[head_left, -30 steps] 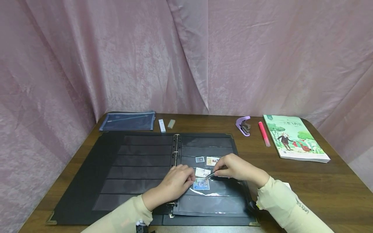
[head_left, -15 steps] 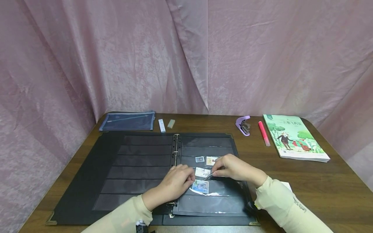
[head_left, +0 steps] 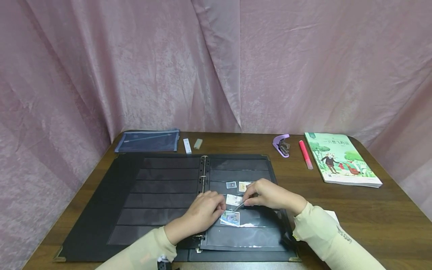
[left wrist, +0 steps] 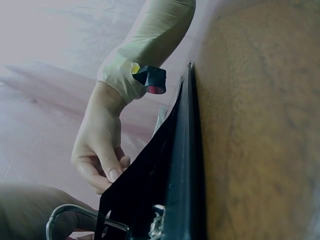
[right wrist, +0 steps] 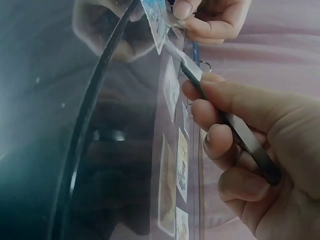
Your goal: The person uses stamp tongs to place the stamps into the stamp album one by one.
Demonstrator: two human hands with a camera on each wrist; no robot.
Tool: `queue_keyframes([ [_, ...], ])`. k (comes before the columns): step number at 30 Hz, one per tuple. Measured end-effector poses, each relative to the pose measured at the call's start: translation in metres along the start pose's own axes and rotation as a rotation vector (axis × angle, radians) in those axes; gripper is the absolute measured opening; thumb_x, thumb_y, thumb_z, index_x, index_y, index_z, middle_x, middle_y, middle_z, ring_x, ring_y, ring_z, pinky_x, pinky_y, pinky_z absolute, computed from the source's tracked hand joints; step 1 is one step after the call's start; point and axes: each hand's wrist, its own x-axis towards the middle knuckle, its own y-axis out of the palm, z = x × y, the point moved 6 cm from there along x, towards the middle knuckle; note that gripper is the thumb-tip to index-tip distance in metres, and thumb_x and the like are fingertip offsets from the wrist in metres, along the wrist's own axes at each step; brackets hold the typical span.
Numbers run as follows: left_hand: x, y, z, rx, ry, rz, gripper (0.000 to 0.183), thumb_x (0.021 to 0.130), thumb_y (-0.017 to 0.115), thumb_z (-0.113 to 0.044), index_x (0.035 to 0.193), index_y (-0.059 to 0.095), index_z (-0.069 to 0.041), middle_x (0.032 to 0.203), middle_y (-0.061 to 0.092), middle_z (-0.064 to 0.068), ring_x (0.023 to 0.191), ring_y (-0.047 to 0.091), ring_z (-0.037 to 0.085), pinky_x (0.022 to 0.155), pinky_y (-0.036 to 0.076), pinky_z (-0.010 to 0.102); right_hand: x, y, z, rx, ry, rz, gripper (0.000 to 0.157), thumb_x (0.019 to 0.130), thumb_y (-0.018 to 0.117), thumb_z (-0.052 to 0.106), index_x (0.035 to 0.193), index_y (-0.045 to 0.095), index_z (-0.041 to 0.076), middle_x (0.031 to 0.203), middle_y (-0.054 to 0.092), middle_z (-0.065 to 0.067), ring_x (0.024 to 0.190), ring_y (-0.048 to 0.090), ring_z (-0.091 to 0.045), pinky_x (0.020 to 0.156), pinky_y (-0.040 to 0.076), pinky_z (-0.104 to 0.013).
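My right hand (head_left: 270, 195) pinches a pair of metal tweezers (right wrist: 246, 137) between thumb and fingers. Their tips meet the upper edge of a blue picture stamp (head_left: 230, 218), which lies slanted at a clear pocket strip (head_left: 248, 225) on the right page of a black stamp album (head_left: 91, 202). Beside that stamp, my left hand (head_left: 202, 212) has its fingers curled, and its thumb and fingertips pinch the strip's clear film in the right wrist view. Above sit a pale stamp (head_left: 233, 200), a small stamp (head_left: 231, 185) and a partly covered stamp (head_left: 243, 186).
Behind the album lie a blue mesh pouch (head_left: 148, 141), a white slip-like block (head_left: 187, 146) and an eraser (head_left: 198, 143). To the right are a purple stapler (head_left: 281, 145), a pink marker (head_left: 305, 155) and a green book (head_left: 342, 159). Metal rings (head_left: 203, 174) rise along the album's spine.
The blue stamp has slid down and slightly left toward the strip's edge, with the tweezers and right hand moving along. The left hand stays in place.
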Motion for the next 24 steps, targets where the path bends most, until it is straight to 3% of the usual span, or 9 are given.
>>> queue_keyframes([
  [13, -0.001, 0.000, 0.001, 0.026, -0.004, -0.008, 0.016, 0.076, 0.067, -0.018, 0.071, 0.053, -0.024, 0.066, 0.045, -0.014, 0.067, 0.040, 0.003, 0.064, 0.030, 0.019, -0.018, -0.023, -0.007, 0.001, 0.091, -0.039, 0.011, 0.083, 0.063, 0.024, 0.088, 0.070, 0.016, 0.083, 0.066, 0.010, 0.073, 0.054, 0.002, 0.068, 0.047, -0.019],
  [18, -0.001, 0.000, 0.001, 0.029, 0.001, -0.005, 0.015, 0.077, 0.066, -0.018, 0.072, 0.054, -0.024, 0.067, 0.045, -0.015, 0.066, 0.039, 0.002, 0.064, 0.031, 0.019, -0.035, -0.036, -0.009, -0.010, 0.121, -0.078, 0.012, 0.083, 0.063, 0.024, 0.089, 0.069, 0.017, 0.085, 0.066, 0.009, 0.073, 0.054, 0.002, 0.066, 0.046, -0.019],
  [24, 0.000, 0.000, 0.001, 0.034, 0.001, 0.002, 0.014, 0.077, 0.066, -0.018, 0.073, 0.054, -0.024, 0.067, 0.046, -0.015, 0.066, 0.040, 0.002, 0.063, 0.031, 0.019, -0.061, -0.048, -0.013, 0.045, 0.180, -0.109, 0.017, 0.084, 0.061, 0.028, 0.091, 0.069, 0.016, 0.088, 0.066, 0.004, 0.059, 0.055, -0.004, 0.055, 0.046, -0.020],
])
